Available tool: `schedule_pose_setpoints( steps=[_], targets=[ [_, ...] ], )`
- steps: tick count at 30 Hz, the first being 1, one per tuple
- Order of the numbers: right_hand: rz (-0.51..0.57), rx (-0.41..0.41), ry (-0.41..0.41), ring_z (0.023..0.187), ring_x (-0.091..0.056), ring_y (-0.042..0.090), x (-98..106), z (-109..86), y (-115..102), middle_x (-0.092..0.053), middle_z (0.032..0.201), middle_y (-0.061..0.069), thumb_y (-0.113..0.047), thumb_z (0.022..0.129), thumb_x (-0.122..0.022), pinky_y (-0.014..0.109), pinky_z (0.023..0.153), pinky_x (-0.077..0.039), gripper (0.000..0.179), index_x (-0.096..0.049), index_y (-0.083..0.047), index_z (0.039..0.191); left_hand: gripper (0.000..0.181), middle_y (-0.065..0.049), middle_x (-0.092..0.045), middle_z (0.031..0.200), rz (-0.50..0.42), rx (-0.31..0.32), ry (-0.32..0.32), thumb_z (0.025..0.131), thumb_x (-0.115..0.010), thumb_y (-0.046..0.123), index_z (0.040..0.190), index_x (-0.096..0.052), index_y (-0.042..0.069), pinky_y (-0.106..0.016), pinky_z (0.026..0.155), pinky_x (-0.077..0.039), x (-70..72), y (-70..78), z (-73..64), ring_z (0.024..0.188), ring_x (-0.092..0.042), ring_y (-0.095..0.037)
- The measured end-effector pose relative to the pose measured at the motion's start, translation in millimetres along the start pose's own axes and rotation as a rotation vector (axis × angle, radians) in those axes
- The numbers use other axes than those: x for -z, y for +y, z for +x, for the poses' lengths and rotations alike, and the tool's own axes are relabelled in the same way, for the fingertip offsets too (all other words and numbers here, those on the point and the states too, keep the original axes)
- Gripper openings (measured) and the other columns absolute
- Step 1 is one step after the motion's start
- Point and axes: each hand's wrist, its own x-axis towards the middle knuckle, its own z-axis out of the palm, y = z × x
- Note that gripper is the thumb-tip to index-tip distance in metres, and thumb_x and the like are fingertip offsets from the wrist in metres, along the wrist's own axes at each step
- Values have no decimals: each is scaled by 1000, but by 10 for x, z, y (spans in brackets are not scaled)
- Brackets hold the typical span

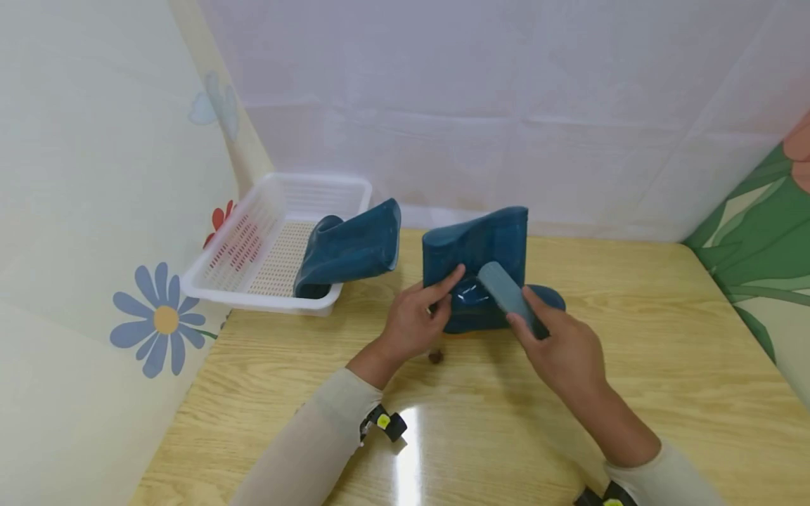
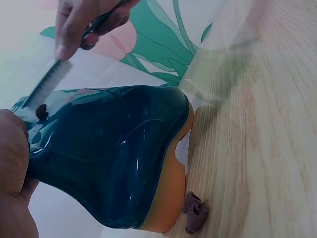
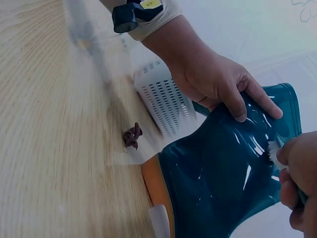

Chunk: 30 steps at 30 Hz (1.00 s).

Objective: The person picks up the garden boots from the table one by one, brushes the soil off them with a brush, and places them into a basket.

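Observation:
A glossy dark teal rain boot [image 1: 468, 309] with an orange sole [image 2: 166, 203] stands on the table, its shaft bent. My left hand [image 1: 414, 320] grips the shaft, with the index finger stretched along its surface. In my right hand [image 1: 569, 351] is a grey-green scrub brush [image 1: 503, 288], pinched between thumb and fingers. Its pale bristles [image 3: 272, 152] face the shaft, right at the surface. Beside them in the left wrist view, a small dark brown smear [image 2: 42, 112] shows on the boot.
At the left, a white perforated plastic basket [image 1: 221, 292] holds a second teal boot [image 1: 354, 246], its shaft leaning over the rim. A small brown curled clump [image 1: 435, 356] lies on the wood-grain table [image 1: 658, 330] near the sole. A pale draped backdrop [image 1: 443, 112] rises behind.

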Motion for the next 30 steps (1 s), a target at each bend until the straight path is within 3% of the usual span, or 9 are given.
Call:
schedule_pose_setpoints(
  steps=[3, 7, 10, 12, 17, 20, 24, 26, 30],
  targets=[
    [10, -13, 29, 53, -57, 24, 29, -46, 48, -67, 72, 19, -19, 86, -83, 35, 44, -37, 51, -69, 1, 131, 47, -1, -44, 65, 3, -1, 5, 98, -56, -2, 144, -59, 7, -23, 48, -36, -4, 3, 12, 52, -40, -8],
    [76, -31, 115, 68, -70, 37, 51, -40, 67, -72, 93, 28, -14, 85, -84, 46, 50, -51, 52, -67, 2, 131, 47, -1, -45, 65, 6, 3, 9, 97, -57, -3, 144, -60, 7, -23, 47, -37, -7, 7, 18, 52, -41, -9],
    [115, -31, 175, 80, -71, 42, 55, 6, 40, -71, 107, 30, -12, 84, -84, 54, 58, -54, 53, -67, 2, 132, 48, -3, -46, 66, 3, 3, 8, 97, -58, -4, 143, -60, 7, -23, 47, -38, -7, 11, 17, 52, -43, -9],
    [122, -27, 186, 81, -71, 43, 52, 49, 6, -71, 108, 30, -13, 85, -84, 55, 59, -53, 53, -67, 2, 132, 48, -4, -47, 67, -1, 5, 8, 97, -59, -4, 144, -60, 7, -23, 47, -38, -6, 11, 13, 52, -43, -9],
    [92, -31, 104, 71, -67, 36, 13, 130, -73, -73, 100, 27, -19, 90, -80, 47, 53, -48, 52, -65, 1, 135, 48, -4, -47, 68, -6, 11, 3, 97, -58, -3, 144, -59, 8, -23, 47, -37, -6, -1, 1, 52, -41, -8],
    [40, -28, 29, 58, -59, 27, -14, 108, -68, -71, 83, 21, -21, 92, -79, 38, 48, -40, 50, -66, -1, 135, 48, -3, -47, 68, -10, 13, 0, 97, -58, -3, 144, -59, 8, -23, 48, -38, -6, 3, -6, 53, -42, -9],
    [-5, -9, -43, 50, -41, 15, -28, 14, -10, -55, 62, 4, -23, 91, -80, 30, 46, -31, 50, -67, -1, 133, 48, -3, -47, 68, -17, 13, 5, 97, -58, -4, 144, -59, 7, -24, 49, -39, -15, -3, -8, 54, -44, -10],
    [-6, 5, -50, 50, -38, 11, -20, -40, 20, -50, 60, 0, -23, 89, -81, 28, 45, -30, 49, -68, -1, 132, 48, -3, -47, 67, -15, 13, 10, 98, -58, -4, 145, -58, 7, -23, 49, -39, -22, -13, -6, 54, -44, -9],
    [11, 18, -15, 52, -47, 12, 16, -138, 64, -63, 67, 8, -19, 85, -83, 29, 46, -36, 49, -70, 0, 129, 47, -1, -43, 64, -8, 15, 17, 99, -57, -2, 145, -58, 7, -23, 48, -38, -28, -23, 4, 52, -41, -8]
  ],
)
